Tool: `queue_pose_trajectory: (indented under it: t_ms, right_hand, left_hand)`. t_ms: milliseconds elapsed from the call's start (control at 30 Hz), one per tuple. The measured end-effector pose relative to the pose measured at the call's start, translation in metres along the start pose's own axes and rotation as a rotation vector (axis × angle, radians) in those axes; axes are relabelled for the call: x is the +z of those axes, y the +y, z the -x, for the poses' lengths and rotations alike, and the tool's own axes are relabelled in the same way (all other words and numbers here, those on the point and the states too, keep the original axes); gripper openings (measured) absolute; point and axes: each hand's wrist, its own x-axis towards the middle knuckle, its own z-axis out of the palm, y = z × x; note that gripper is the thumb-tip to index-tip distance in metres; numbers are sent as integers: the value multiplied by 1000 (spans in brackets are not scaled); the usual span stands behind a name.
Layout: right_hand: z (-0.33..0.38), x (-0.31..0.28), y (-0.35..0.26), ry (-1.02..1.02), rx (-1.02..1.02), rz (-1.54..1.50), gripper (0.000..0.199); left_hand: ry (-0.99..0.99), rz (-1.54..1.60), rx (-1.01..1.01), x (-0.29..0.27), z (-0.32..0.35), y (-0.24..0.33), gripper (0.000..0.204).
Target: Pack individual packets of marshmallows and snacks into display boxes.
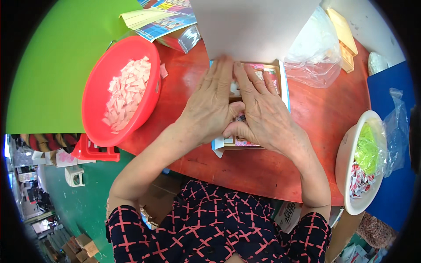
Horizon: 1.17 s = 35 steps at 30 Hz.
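A shallow open cardboard box (280, 79) with a blue edge lies on the red table (324, 114), packed with small packets. My left hand (210, 105) lies flat on the box's contents, fingers together and pointing away from me. My right hand (263, 111) presses down right beside it, thumb tucked under toward the left hand. Both hands cover most of the box, so I cannot tell whether either grips a packet. The box's raised grey lid (254, 26) stands just beyond the fingertips.
A red basin (98, 94) of pale pink packets sits at the left. A white bowl (346, 162) with green and red-white sachets sits at the right edge. A clear plastic bag (315, 48), yellow trays (344, 35) and printed cartons (169, 22) lie at the back.
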Motion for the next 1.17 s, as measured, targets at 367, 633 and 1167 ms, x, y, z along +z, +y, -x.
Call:
queue_pose_trajectory:
  t_ms: [367,633,1167]
  right_hand:
    - [7,-15,11,239,476,-1250,65]
    - [30,-9,16,159,476,-369,62]
    - [28,-3,14,37,296,-53,95]
  left_hand:
    - [-173,4,312,9,-15,-6,50]
    - [-188,13,317,8,-12,-9,53]
    - [-363,78,483,13,-34,-21,58]
